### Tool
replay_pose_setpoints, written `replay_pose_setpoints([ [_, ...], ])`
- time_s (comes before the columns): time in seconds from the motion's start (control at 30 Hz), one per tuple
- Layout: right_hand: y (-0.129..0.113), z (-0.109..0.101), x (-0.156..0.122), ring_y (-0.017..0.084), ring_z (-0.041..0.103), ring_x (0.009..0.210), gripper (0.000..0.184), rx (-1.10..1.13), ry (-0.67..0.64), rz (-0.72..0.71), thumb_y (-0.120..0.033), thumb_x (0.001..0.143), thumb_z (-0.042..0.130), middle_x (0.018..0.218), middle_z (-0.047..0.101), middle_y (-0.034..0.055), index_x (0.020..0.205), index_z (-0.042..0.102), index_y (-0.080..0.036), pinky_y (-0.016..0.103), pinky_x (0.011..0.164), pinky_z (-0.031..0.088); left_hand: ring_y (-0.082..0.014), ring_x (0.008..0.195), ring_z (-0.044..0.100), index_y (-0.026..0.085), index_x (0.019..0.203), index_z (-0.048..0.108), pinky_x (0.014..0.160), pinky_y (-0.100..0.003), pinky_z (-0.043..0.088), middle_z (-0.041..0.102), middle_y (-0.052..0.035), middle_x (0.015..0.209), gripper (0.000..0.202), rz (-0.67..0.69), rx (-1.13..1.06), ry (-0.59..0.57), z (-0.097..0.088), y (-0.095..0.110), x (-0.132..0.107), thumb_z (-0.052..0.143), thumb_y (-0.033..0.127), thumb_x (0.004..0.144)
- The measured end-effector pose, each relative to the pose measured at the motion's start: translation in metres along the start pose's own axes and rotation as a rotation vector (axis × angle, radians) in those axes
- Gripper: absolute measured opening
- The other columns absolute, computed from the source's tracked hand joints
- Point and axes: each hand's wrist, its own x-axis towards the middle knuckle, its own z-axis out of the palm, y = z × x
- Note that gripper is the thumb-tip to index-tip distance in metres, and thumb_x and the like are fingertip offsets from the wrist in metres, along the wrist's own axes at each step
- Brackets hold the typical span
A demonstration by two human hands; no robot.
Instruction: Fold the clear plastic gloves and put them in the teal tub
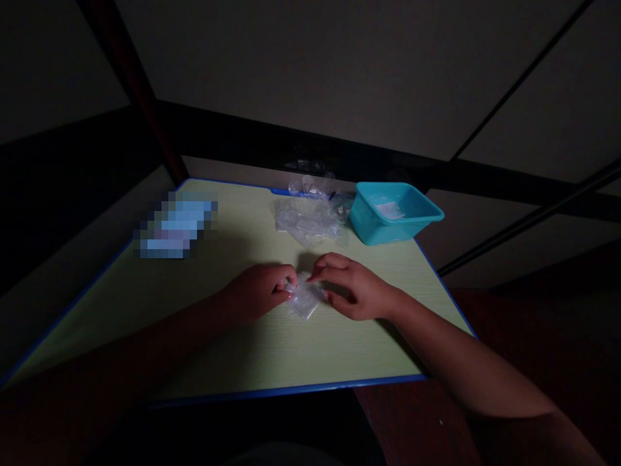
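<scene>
A small clear plastic bag (305,299) lies near the middle of the pale green table. My left hand (259,291) pinches its left edge between thumb and fingers. On the other side, my right hand (356,288) has its thumb and index finger apart, with the fingertips at the bag's upper and right edges. Whether they press on the plastic is hard to tell in the dim light. Beyond my hands is a heap of clear plastic bags (308,220), with several round transparent pieces (313,186) at its back.
A turquoise plastic basket (388,233) stands at the table's back right, holding a flat whitish packet (389,210). At the left lies a pixelated bluish object (177,226). The table (233,369) has a blue rim, and dark panelled walls rise behind it.
</scene>
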Motion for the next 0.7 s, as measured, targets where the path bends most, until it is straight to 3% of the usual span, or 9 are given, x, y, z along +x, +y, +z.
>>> replay_pose_setpoints([
  [0.13,-0.003,0.007,0.003,0.021,0.055,0.09,0.015,-0.075,-0.049,-0.064,-0.02,0.088,0.051,0.093,0.061,0.0095,0.096,0.062,-0.017,0.038,0.085,0.045,-0.0137,0.057,0.048,0.018,0.085,0.061,0.053,-0.023,0.029,0.052,0.0042,0.06,0.015,0.017,-0.019,-0.002,-0.001,0.001,0.0,0.053,0.028,0.076],
  [0.27,-0.001,0.019,0.005,0.019,0.056,0.089,0.017,-0.144,-0.126,-0.088,-0.025,0.094,0.048,0.09,0.064,0.0074,0.092,0.063,-0.017,0.035,0.085,0.044,-0.0135,0.056,0.047,0.018,0.086,0.06,0.053,-0.023,0.029,0.053,0.0041,0.06,0.016,0.012,-0.025,-0.002,-0.001,0.0,0.002,0.052,0.029,0.078],
  [0.47,0.001,0.023,0.005,0.019,0.057,0.088,0.021,-0.165,-0.106,-0.079,-0.029,0.095,0.047,0.089,0.065,0.0068,0.091,0.064,-0.017,0.033,0.083,0.043,-0.0153,0.059,0.049,0.018,0.087,0.059,0.057,-0.024,0.034,0.053,0.0035,0.059,0.017,0.055,0.0,0.032,-0.002,-0.001,0.002,0.045,0.026,0.081],
  [0.7,0.0,0.024,0.005,0.017,0.058,0.087,0.014,-0.15,-0.151,-0.026,-0.026,0.093,0.052,0.092,0.065,0.0063,0.094,0.062,-0.017,0.031,0.085,0.042,-0.0188,0.079,0.058,0.019,0.092,0.059,0.073,-0.029,0.043,0.065,-0.0035,0.086,0.02,0.091,0.055,0.08,0.003,-0.006,0.005,0.041,0.021,0.084],
])
